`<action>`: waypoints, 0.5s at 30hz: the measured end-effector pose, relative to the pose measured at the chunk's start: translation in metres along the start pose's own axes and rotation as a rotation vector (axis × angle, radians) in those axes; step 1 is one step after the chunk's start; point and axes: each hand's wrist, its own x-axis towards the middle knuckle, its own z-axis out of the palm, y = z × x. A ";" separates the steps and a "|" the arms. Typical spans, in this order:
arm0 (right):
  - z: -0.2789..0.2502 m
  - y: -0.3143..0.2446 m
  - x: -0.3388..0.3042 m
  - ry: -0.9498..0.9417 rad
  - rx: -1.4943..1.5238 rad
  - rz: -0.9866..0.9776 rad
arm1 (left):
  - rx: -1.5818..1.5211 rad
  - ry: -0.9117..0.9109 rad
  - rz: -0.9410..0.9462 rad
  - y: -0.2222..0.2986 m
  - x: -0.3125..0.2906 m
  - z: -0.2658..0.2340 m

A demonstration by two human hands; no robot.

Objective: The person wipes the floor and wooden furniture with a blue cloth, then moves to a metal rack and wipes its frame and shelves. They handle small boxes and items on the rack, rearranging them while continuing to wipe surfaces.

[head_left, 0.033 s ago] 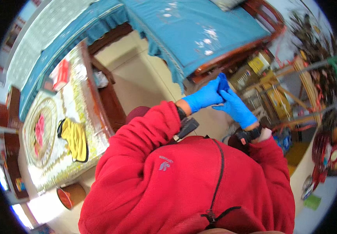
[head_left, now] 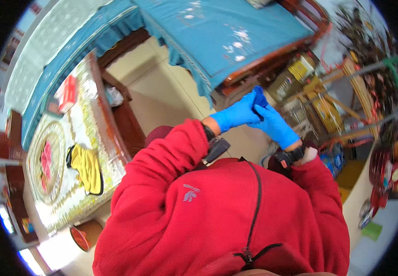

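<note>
Blue-gloved left hand (head_left: 242, 111) touching blue-gloved right hand (head_left: 274, 124); black-edged yellow cloth (head_left: 88, 170) on flower-patterned table (head_left: 65, 210).

We are in a room of a home. We see a blue, flower-patterned cover (head_left: 199, 50) over wooden furniture (head_left: 255, 71), a rose-patterned tablecloth (head_left: 58, 210) and a pale tiled floor (head_left: 157, 85).

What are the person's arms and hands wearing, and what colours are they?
The left hand and right hand wear bright blue gloves. The left sleeve and right sleeve are red and look soft and fuzzy. There's a black left wristband, with a dark blocky piece beside it, and a black right wristband with a small reddish patch.
</note>
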 end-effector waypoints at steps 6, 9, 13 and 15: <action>-0.034 0.039 0.000 0.077 0.068 0.101 | -0.423 -0.289 -0.218 -0.037 -0.005 -0.007; -0.038 0.036 0.001 0.095 -0.041 0.110 | -0.242 -0.024 -0.196 -0.051 -0.001 -0.023; -0.041 0.030 -0.006 -0.023 0.136 -0.026 | -0.019 0.468 -0.053 -0.064 0.005 -0.047; -0.045 0.028 -0.010 0.035 0.054 -0.006 | 0.585 0.630 0.250 -0.070 0.013 -0.060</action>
